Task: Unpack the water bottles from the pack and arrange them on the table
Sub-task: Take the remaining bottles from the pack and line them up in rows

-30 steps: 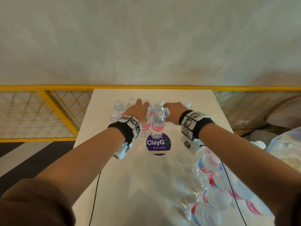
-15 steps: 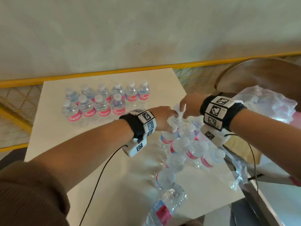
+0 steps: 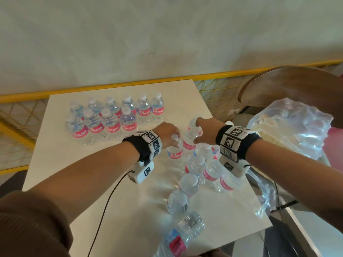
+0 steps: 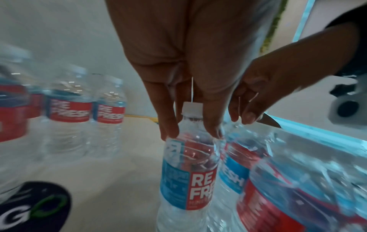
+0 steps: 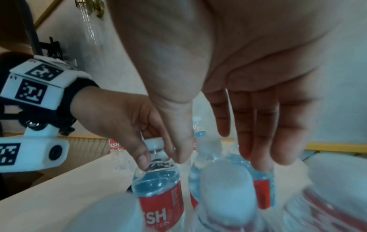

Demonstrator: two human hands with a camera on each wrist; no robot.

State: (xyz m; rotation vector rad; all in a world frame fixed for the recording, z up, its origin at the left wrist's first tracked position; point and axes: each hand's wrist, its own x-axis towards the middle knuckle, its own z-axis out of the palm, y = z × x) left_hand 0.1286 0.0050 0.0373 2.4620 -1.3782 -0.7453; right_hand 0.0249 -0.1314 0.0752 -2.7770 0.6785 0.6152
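From the head view, my left hand [image 3: 168,135] pinches a bottle [image 3: 174,152] beside the loose cluster [image 3: 199,169], while the arranged rows [image 3: 111,117] stand far-left on the surface [image 3: 55,158]. At the left wrist, fingertips [image 4: 168,131] straddle its neck below the cap [image 4: 192,108]; I'd lift straight up. At the right wrist, my right hand [image 5: 228,109] hangs spread over neighbouring bottles, gripping nothing yet.

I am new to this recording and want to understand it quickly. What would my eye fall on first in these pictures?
First, the two rows of upright clear plastic water bottles with red labels at the far left of the white table. Next, the left hand gripping the neck of one small bottle while the right hand reaches into the loose cluster beside it. Crumpled clear plastic wrap lies at the right.
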